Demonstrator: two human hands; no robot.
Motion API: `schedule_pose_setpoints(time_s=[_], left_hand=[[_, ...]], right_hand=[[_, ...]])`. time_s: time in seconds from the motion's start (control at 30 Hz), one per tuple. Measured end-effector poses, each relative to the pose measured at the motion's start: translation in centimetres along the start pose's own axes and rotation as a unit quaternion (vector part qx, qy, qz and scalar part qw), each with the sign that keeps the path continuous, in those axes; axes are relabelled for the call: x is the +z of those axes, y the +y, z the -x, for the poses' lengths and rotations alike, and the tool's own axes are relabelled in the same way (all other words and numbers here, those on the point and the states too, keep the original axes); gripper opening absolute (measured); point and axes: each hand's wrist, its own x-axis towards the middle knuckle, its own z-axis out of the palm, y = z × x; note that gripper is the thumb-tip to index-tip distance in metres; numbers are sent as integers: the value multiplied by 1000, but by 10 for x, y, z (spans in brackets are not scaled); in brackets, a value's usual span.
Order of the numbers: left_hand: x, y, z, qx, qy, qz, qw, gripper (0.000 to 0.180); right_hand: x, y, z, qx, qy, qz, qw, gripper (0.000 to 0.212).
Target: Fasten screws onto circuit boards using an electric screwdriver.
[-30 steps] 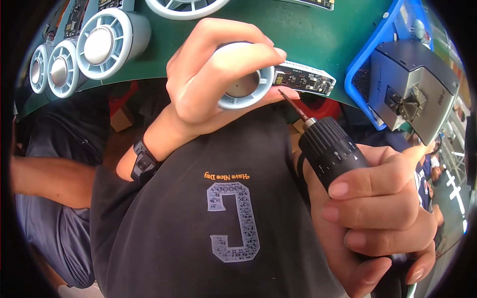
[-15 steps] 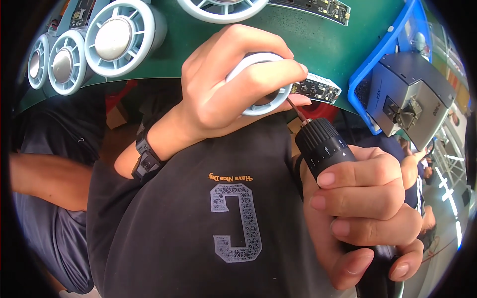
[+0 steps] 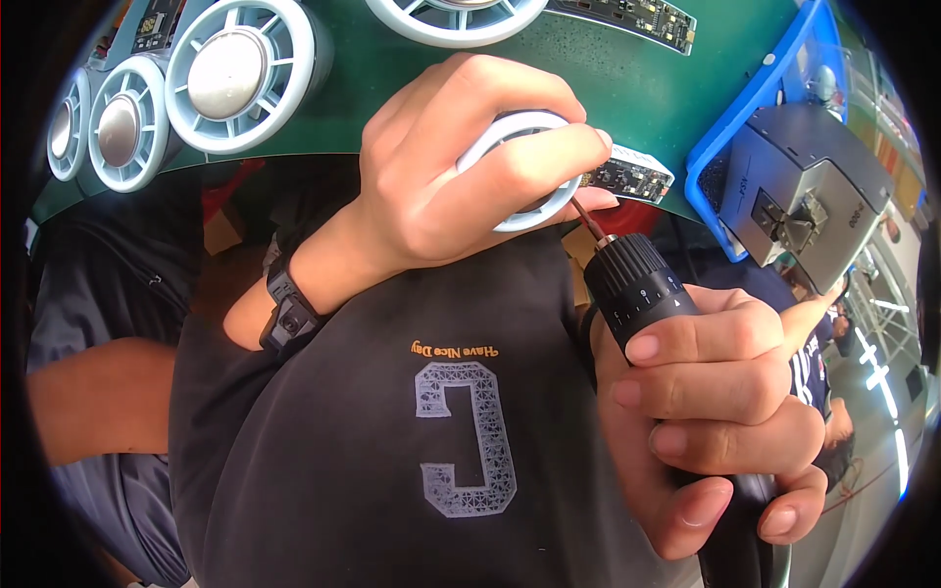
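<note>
My left hand (image 3: 461, 162) is wrapped round a white-rimmed round housing (image 3: 510, 221), its fingers lying across the ring. A circuit board (image 3: 632, 176) with small parts sticks out from that housing on the right, past my fingertips. In my right hand (image 3: 725, 392) is a black electric screwdriver (image 3: 642, 294) with a numbered collar, held closed in the fingers. Its thin bit (image 3: 588, 218) points up and left, its tip at the housing's right edge beside my left thumb. The exact spot the tip touches is hidden.
Several white-rimmed round housings with silver centres (image 3: 227, 73) stand on the green mat (image 3: 338, 108) at the far left. Another circuit board (image 3: 637, 22) lies at the back. To the right are a blue tray (image 3: 708, 162) and a grey box-shaped device (image 3: 814, 186).
My left hand and the housing have shifted very slightly right. The screwdriver stays almost in place with its bit at the housing's edge. The view has moved a little.
</note>
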Motion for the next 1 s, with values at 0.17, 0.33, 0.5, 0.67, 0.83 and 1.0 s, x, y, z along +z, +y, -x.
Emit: schedule_pose_setpoints(time_s=[0.17,0.33,0.5,0.67,0.83,1.0], left_hand=[[-3,-1,1,-6,-9,6,1000,60],[8,-5,-1,-12,41,-4,999,43],[9,-9,-1,-16,70,-3,997,35],[7,1,-6,-14,64,-7,998,33],[-10,16,-21,12,42,-88,995,32],[-29,66,-30,43,-22,-330,943,33]], right_hand=[[15,17,2,-37,53,-14,998,40],[25,26,3,-62,96,-23,993,37],[30,30,3,-68,105,-28,992,35],[46,31,-1,-98,178,-56,978,35],[13,8,-18,-43,91,-102,990,38],[-23,-27,-18,-73,201,-150,965,42]])
